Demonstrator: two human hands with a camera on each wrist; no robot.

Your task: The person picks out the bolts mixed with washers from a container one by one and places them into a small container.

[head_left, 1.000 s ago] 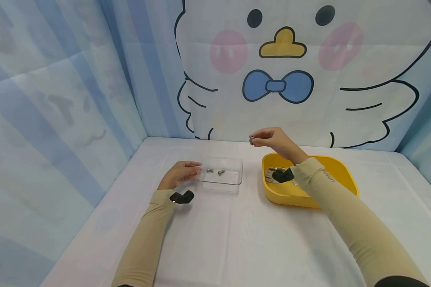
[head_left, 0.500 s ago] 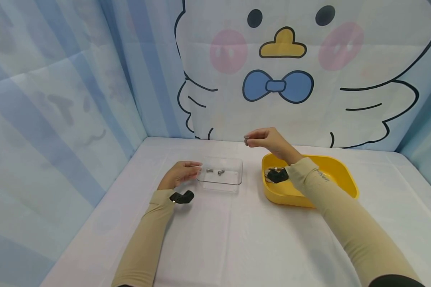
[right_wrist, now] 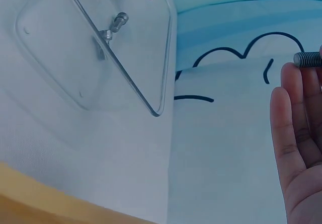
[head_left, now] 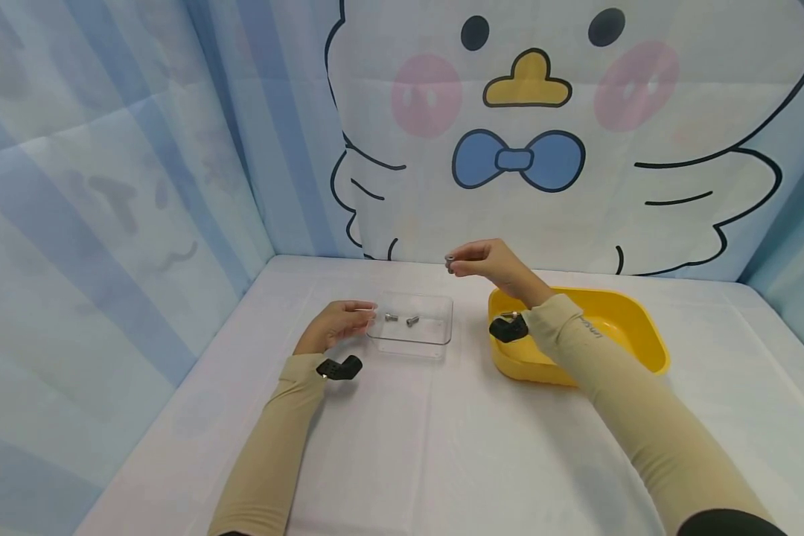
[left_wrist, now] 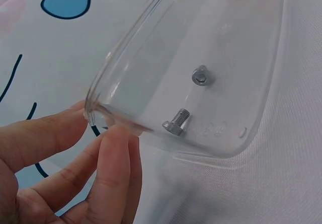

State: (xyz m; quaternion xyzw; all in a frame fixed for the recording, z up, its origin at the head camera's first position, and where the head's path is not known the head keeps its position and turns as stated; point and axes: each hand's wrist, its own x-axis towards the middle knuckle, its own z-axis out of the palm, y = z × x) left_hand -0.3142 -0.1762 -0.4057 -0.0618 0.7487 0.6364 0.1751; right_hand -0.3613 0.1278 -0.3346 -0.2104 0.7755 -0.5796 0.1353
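My left hand holds the left end of a clear plastic box, its thumb and fingers pinching the wall at one corner in the left wrist view. Inside lie two silver socket-head bolts, one near that end and the other farther along. Behind the box and to its right, my right hand is raised above the table, gripping another bolt at the fingertips. The threaded end of this bolt shows in the right wrist view; its other end is out of frame.
To the right stands a yellow tray, partly covered by my right forearm. Some small metal parts show at its left side. A white cloth covers the table, and a printed curtain hangs right behind it.
My right hand has moved left with the bolt, away from above the yellow tray and closer to the box. The left hand and the box have stayed in place.
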